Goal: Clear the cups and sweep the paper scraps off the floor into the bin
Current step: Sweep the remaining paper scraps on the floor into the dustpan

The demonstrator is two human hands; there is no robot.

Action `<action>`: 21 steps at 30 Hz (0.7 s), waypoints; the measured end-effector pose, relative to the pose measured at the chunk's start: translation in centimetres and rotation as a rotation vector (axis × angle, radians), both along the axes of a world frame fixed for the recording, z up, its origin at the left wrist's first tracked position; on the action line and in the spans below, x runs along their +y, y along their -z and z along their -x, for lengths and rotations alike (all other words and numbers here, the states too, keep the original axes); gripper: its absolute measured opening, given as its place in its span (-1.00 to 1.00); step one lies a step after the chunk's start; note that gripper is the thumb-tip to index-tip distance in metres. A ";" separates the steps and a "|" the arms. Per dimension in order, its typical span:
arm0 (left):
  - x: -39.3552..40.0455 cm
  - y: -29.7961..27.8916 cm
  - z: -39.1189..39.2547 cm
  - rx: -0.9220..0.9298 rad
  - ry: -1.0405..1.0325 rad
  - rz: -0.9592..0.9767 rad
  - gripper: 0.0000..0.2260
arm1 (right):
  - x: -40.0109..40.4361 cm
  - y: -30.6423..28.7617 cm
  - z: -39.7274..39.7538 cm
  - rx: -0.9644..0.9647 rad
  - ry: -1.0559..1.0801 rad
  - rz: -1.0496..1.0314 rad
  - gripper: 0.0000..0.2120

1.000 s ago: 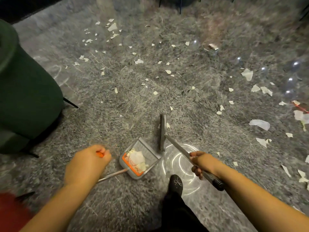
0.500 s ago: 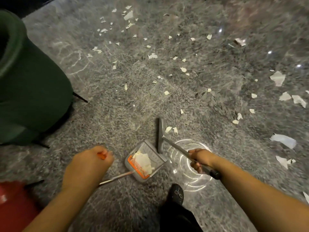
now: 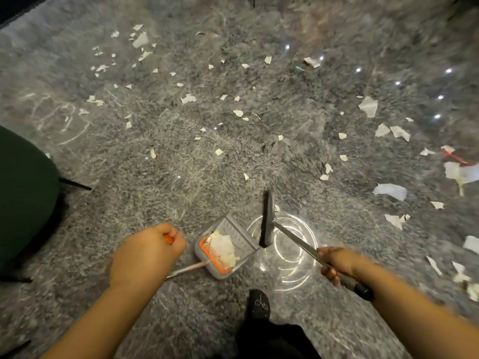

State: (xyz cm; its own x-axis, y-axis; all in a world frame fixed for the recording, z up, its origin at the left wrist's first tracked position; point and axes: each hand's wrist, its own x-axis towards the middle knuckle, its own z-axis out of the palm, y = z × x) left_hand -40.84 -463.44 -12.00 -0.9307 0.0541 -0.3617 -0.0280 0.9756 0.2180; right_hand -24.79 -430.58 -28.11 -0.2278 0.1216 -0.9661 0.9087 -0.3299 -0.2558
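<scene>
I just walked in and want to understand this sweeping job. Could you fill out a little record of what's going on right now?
Left hand: left hand grips the orange-tipped handle of the dustpan
Right hand: right hand grips the broom handle
Dustpan contents: some white paper pieces
Broom head: on the floor, just right of the dustpan's mouth
Floor: paper scraps scattered across the grey floor, most ahead and to the right
Other: dark green seat at left
Bin: not in view
</scene>
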 end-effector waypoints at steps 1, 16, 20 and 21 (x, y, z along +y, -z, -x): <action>0.8 0.1 0.1 0.007 0.021 -0.006 -0.80 | 0.4 -0.2 -0.8 -0.004 0.030 -0.002 -0.81; 11.3 0.8 -0.2 0.058 0.475 -0.067 -0.81 | 1.0 -2.8 -13.0 -0.124 0.471 -0.132 -0.77; 13.7 1.3 0.3 0.051 0.597 -0.088 -0.76 | -0.6 -3.7 -15.1 -0.113 0.542 -0.157 -0.72; 14.2 1.4 0.3 0.053 0.615 -0.096 -0.78 | -1.0 -4.0 -15.5 -0.106 0.557 -0.160 -0.70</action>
